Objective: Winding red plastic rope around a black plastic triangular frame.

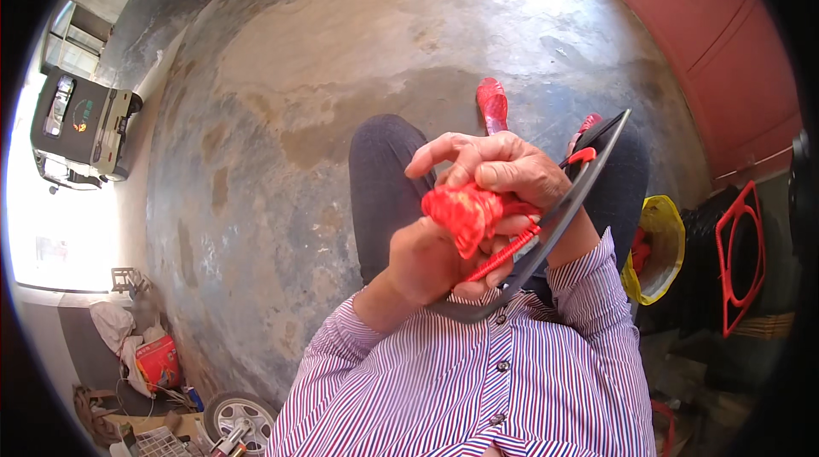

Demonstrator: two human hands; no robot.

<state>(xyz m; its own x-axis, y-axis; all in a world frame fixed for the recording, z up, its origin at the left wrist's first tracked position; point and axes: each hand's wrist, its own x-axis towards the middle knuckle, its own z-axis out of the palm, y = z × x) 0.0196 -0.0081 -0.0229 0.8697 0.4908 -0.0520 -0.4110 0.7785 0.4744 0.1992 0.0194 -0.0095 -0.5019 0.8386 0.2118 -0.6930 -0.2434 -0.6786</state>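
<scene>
In front of my lap both hands meet around a bunched, crinkled red strip [465,214], which looks like thin plastic or ribbon. My left hand [422,261] is closed underneath, its fingertips curled by a red-wound length [503,256] of a dark curved frame [559,222]. From above, my right hand [512,167] bends over the bunch with its fingers curled on the red strip. The frame slants from my belly up past my right wrist, and an orange-red piece [583,155] sits near its upper end. Palms and overlapping fingers hide part of the strip.
A yellow-rimmed container [678,261] with red material stands to my right, beside a red open frame [740,256]. At lower left are a spoked wheel [241,421] and a red bag [158,363]. A dark vehicle [81,124] stands at far left; a red panel [691,22] rises at right.
</scene>
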